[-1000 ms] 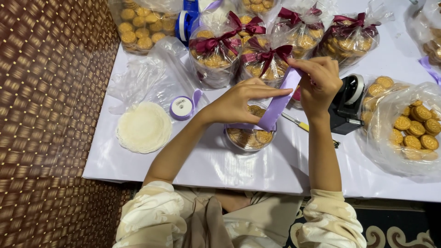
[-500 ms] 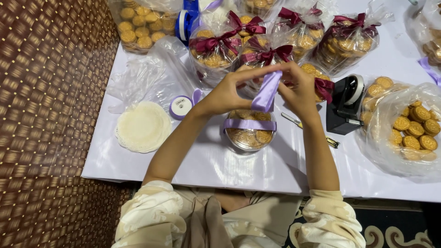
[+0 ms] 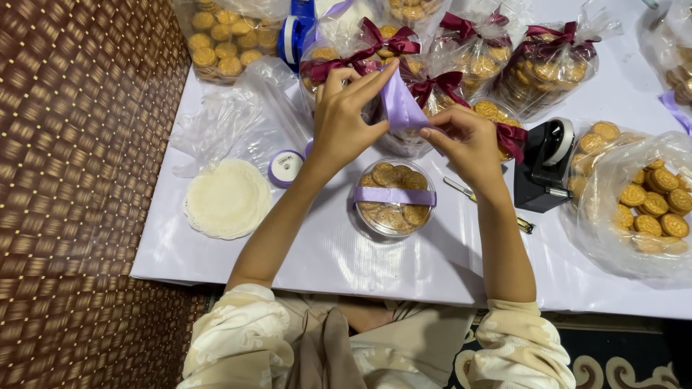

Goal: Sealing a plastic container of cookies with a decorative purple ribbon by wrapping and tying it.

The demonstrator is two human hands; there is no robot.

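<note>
A person seated at a low white table (image 3: pixel 346 266), seen from above, works a length of lilac ribbon (image 3: pixel 401 104) with both hands raised over a round clear tub of cookies (image 3: pixel 393 197). The left hand (image 3: pixel 344 122) pinches the ribbon's upper end between thumb and fingertips; the right hand (image 3: pixel 468 140) pinches its lower end, so the two hands sit close together, each clamped on the ribbon. A band of the same lilac ribbon already crosses the tub's lid, and the tub stands just below the hands, at 6 o'clock from them.

At 9 o'clock from the tub lies a small ribbon spool (image 3: pixel 286 167), and beyond it a stack of white paper doilies (image 3: pixel 227 198). At 3 o'clock stands a black tape dispenser (image 3: pixel 544 169), with a thin pen-like tool (image 3: pixel 490 205) between it and the tub. At 12 o'clock stand cookie bags tied with maroon bows (image 3: pixel 548 61); at 3 o'clock, further out, an open bag of loose cookies (image 3: pixel 645 209).

The ribbon looks slick and lightly held, so a slackened pinch could likely let the fold spring open, and a sideways tug might drag the band off centre on the lid.
</note>
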